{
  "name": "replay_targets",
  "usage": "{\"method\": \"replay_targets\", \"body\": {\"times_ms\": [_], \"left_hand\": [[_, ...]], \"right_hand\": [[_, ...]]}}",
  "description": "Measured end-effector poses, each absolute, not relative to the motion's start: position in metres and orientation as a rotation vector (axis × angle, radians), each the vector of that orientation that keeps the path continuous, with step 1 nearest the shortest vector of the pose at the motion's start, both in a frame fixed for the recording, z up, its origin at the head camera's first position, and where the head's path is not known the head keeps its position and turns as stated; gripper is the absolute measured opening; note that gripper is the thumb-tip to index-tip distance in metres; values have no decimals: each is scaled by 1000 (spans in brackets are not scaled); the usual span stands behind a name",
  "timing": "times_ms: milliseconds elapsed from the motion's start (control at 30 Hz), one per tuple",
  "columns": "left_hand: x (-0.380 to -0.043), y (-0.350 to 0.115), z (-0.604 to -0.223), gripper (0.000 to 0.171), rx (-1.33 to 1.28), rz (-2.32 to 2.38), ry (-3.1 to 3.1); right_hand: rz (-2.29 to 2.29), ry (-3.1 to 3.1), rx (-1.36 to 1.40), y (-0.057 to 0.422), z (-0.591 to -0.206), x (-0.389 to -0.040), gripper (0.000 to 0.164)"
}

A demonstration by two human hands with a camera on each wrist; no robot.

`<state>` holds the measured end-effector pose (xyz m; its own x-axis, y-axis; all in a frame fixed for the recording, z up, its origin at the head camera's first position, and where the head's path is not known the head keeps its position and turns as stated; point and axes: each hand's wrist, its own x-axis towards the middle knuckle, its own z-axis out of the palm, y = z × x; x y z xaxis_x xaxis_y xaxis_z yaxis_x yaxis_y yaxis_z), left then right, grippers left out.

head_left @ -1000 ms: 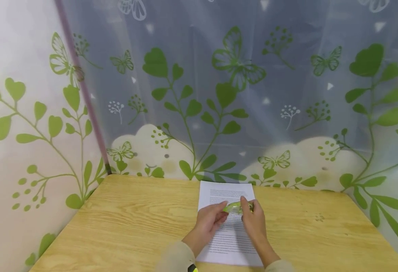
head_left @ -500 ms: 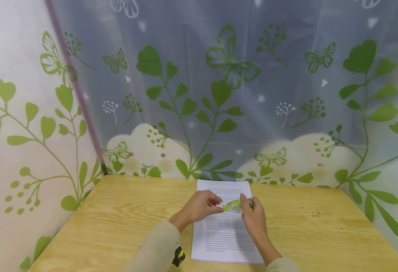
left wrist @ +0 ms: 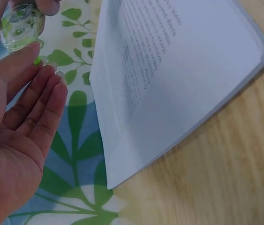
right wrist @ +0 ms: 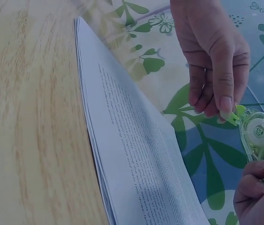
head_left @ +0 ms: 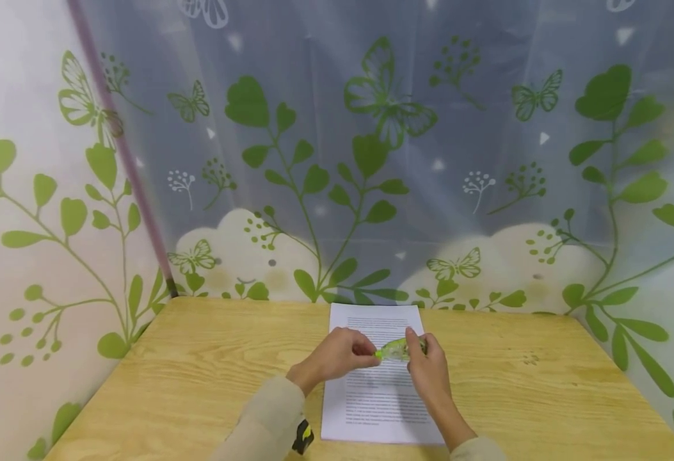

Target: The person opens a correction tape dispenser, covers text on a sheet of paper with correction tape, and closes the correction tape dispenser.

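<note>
A clear green correction tape [head_left: 395, 349] is held over the printed sheets by my right hand [head_left: 429, 368], thumb on top and fingers curled round its body. Its white and grey reels show through the case [right wrist: 258, 133] in the right wrist view. At its narrow end, my left hand [head_left: 337, 353] pinches the bright green tip [right wrist: 235, 116] between thumb and forefinger. The other left fingers [left wrist: 47, 110] are loosely bent below. Beneath both hands lies a stack of printed paper [head_left: 377, 410], covered in lines of text.
The wooden table [head_left: 227, 358] spreads out on both sides of the paper. A curtain [head_left: 325, 160] with leaves, butterflies and clouds hangs along the table's far edge and sides. A black and yellow wrist strap [head_left: 303, 438] shows by the left sleeve.
The left hand has shifted left and turned, coming to the tape's tip with its forearm angled wider. The right hand keeps its hold on the correction tape. The head view has shifted slightly right.
</note>
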<state>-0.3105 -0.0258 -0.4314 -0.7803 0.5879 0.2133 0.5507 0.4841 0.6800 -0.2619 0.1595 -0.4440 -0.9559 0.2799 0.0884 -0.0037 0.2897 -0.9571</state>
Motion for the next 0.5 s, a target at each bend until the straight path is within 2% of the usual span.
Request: {"method": "replay_targets", "body": {"times_ms": [500], "left_hand": [[-305, -18, -453, 12, 861, 1477, 2557]], "right_hand": [[1805, -2276, -255, 160, -445, -260, 50]]}}
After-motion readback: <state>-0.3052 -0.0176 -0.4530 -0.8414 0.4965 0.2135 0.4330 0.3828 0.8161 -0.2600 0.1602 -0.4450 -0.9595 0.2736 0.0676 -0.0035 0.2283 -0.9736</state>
